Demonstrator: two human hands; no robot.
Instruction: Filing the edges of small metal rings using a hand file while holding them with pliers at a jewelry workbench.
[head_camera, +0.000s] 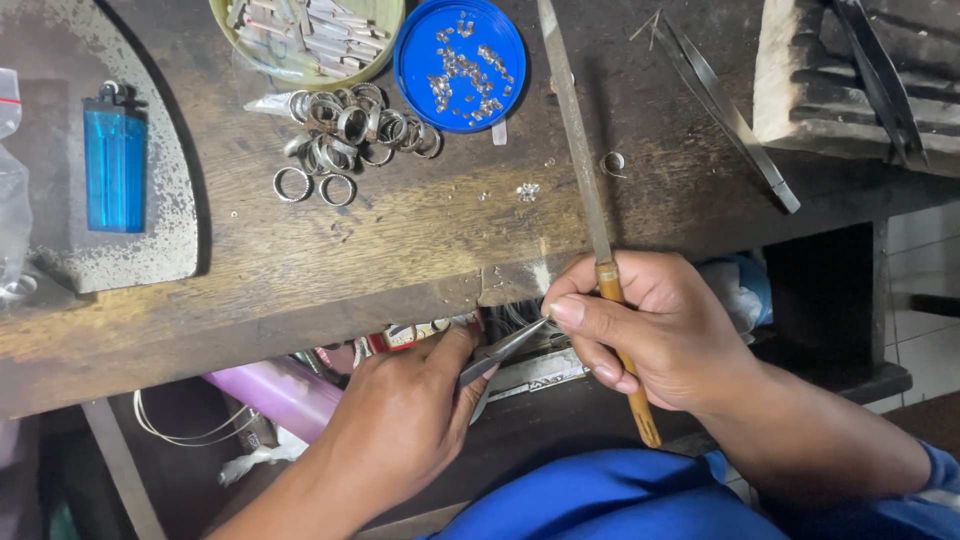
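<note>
Gripping a long flat file (577, 130) by its wooden handle (625, 365), my right hand (655, 330) is closed around it at the near bench edge. My left hand (400, 425), just left, is clamped on small pliers (500, 352) whose tips meet my right thumb. Silver rings (350, 135) lie far left.

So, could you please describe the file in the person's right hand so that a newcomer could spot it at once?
Start at the worn wooden bench and find the round blue lid of tiny stones at its far edge. Just right of the lid, a long grey file runs down the bench to the right hand. Its yellow-brown wooden handle sets it apart from the all-metal tweezers further right.
</note>
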